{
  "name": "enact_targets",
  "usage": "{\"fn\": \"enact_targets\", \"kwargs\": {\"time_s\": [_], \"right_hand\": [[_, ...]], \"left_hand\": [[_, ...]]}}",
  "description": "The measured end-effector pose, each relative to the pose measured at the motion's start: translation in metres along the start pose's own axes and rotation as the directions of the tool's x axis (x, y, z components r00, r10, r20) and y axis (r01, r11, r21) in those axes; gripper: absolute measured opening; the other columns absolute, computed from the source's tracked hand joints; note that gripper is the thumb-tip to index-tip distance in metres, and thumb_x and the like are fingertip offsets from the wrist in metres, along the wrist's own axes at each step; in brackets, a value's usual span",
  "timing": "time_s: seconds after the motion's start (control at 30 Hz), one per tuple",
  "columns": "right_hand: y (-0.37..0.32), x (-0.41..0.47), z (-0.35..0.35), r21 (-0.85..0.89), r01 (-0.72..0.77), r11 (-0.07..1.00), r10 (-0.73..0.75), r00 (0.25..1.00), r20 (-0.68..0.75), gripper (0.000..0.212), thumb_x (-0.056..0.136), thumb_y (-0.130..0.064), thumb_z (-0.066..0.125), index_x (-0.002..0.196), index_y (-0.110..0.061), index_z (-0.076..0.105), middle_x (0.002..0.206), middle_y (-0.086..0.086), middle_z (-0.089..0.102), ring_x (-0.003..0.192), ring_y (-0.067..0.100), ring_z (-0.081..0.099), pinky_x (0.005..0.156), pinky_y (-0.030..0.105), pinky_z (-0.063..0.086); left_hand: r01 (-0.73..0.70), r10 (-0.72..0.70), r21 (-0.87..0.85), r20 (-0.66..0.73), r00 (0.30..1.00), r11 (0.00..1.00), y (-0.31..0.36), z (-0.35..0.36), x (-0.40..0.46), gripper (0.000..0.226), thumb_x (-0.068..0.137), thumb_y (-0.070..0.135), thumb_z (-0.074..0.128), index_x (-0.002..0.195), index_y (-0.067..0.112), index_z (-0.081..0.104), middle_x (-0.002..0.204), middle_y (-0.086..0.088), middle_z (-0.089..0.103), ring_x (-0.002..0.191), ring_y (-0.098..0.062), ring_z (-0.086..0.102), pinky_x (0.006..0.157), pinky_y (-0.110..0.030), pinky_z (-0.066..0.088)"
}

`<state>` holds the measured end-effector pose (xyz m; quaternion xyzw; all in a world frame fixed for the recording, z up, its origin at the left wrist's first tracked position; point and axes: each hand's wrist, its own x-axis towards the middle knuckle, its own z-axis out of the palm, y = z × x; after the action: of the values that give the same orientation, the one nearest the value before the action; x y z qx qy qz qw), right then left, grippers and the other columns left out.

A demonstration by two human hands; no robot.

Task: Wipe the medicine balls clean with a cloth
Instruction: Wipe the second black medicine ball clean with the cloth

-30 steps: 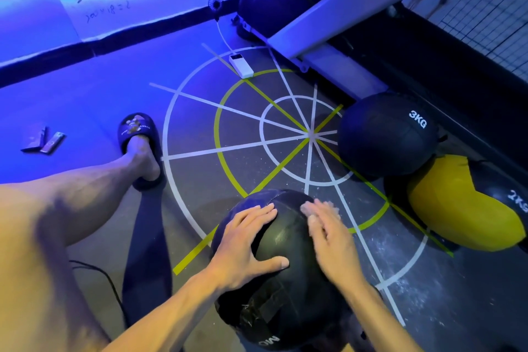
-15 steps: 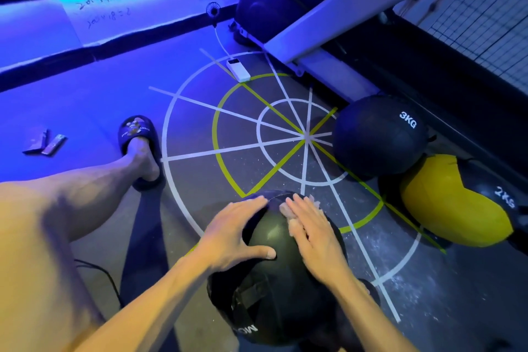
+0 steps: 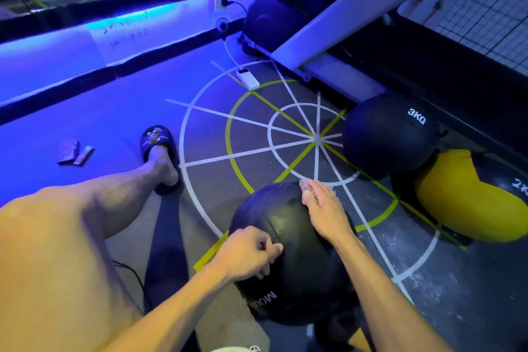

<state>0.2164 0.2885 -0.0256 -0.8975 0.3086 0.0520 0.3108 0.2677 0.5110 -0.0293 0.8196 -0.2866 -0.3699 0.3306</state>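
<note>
A black medicine ball [image 3: 288,226] rests on the floor between my legs. My right hand [image 3: 325,214] lies flat over its upper right side and presses a small pale cloth [image 3: 306,186] under the fingertips; only the cloth's edge shows. My left hand [image 3: 251,254] sits on the ball's near left side, its fingers curled against the surface. A black ball marked 3KG [image 3: 388,137] and a yellow and black ball [image 3: 463,197] lie together on the floor to the right, apart from my hands.
My left leg stretches out to a dark slipper [image 3: 155,137]. A white power bank [image 3: 248,79] on a cable lies at the back, beside a slanted white frame [image 3: 343,8] and a large dark ball [image 3: 271,26]. Small items [image 3: 75,153] lie far left. Tape lines mark the floor.
My left hand has slid down the ball's near left side and curled its fingers. My right hand with the cloth has stayed on the upper right of the ball.
</note>
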Motion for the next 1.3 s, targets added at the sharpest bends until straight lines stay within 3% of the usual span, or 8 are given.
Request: {"fn": "enact_targets", "kwargs": {"time_s": [0.13,0.33,0.5,0.63,0.8,0.93,1.07,1.3], "right_hand": [[-0.003,-0.003,-0.004,0.037,-0.004,0.999,0.004,1.000,-0.017,0.044,0.108,-0.047,0.031,0.131,-0.023,0.060,0.144,-0.004,0.055,0.142,0.020,0.038,0.120,0.049,0.029],[0.003,0.001,-0.006,0.056,-0.015,0.998,0.018,0.998,-0.056,0.045,0.110,-0.039,0.033,0.145,-0.020,0.053,0.155,-0.002,0.046,0.149,0.018,0.031,0.124,0.044,0.023],[0.027,0.005,-0.008,0.062,-0.039,0.997,0.043,0.997,-0.069,0.048,0.106,-0.044,0.028,0.147,-0.034,0.050,0.154,-0.009,0.048,0.149,0.018,0.032,0.122,0.051,0.028],[0.033,0.008,-0.014,0.105,-0.046,0.993,0.054,0.996,-0.077,0.044,0.109,-0.040,0.031,0.147,-0.032,0.050,0.154,-0.008,0.048,0.149,0.019,0.033,0.124,0.050,0.026],[0.027,0.021,-0.016,0.133,-0.058,0.989,0.063,0.997,-0.038,0.043,0.108,-0.040,0.038,0.148,-0.030,0.052,0.153,-0.009,0.049,0.145,0.016,0.037,0.122,0.043,0.028],[0.025,0.039,-0.010,0.123,-0.082,0.989,0.085,0.996,-0.021,0.047,0.107,-0.046,0.038,0.150,-0.029,0.050,0.153,-0.005,0.051,0.144,0.020,0.040,0.120,0.049,0.033],[0.025,0.047,-0.005,0.076,-0.085,0.994,0.086,0.996,-0.015,0.050,0.106,-0.049,0.035,0.150,-0.029,0.050,0.153,-0.003,0.051,0.145,0.023,0.040,0.120,0.052,0.033],[0.025,0.048,-0.003,0.095,-0.092,0.991,0.096,0.995,-0.035,0.049,0.106,-0.049,0.037,0.148,-0.029,0.052,0.150,-0.003,0.054,0.140,0.021,0.045,0.117,0.051,0.037]], "left_hand": [[0.101,-0.105,0.410,-0.014,0.994,0.906,-0.015,-0.012,0.001,0.092,0.066,0.101,0.039,0.076,0.015,0.070,0.071,0.006,0.072,0.073,-0.018,0.070,0.077,-0.035,0.059],[0.048,-0.057,0.180,0.044,0.997,0.983,-0.024,0.002,0.001,0.067,0.081,0.083,0.053,0.077,0.019,0.071,0.065,0.014,0.073,0.067,-0.003,0.070,0.081,-0.036,0.060],[0.019,0.000,0.305,-0.061,0.998,0.952,-0.005,0.014,-0.004,0.082,0.071,0.096,0.035,0.075,0.021,0.069,0.069,0.006,0.072,0.070,-0.010,0.069,0.075,-0.036,0.060],[-0.013,0.013,0.036,0.003,1.000,0.999,0.008,0.023,-0.005,0.066,0.081,0.080,0.056,0.071,0.016,0.067,0.062,0.008,0.071,0.063,-0.007,0.068,0.080,-0.034,0.059],[-0.014,0.092,0.336,-0.216,0.972,0.942,0.009,0.027,-0.006,0.057,0.077,0.085,0.053,0.089,0.030,0.056,0.073,0.013,0.066,0.076,-0.006,0.064,0.077,-0.032,0.055],[-0.105,0.175,0.270,-0.252,0.952,0.957,-0.006,0.028,-0.012,0.046,0.081,0.076,0.063,0.105,0.038,0.050,0.079,0.015,0.057,0.076,-0.004,0.057,0.068,-0.032,0.052],[-0.192,0.237,0.214,-0.207,0.949,0.958,-0.004,0.020,-0.005,0.029,0.092,0.057,0.066,0.085,0.036,0.047,0.081,0.010,0.053,0.075,-0.008,0.052,0.072,-0.041,0.051],[-0.042,0.117,0.378,-0.178,0.977,0.925,0.020,0.029,-0.003,0.055,0.092,0.079,0.039,0.101,0.029,0.061,0.085,0.007,0.070,0.083,-0.015,0.067,0.077,-0.037,0.057]]}}
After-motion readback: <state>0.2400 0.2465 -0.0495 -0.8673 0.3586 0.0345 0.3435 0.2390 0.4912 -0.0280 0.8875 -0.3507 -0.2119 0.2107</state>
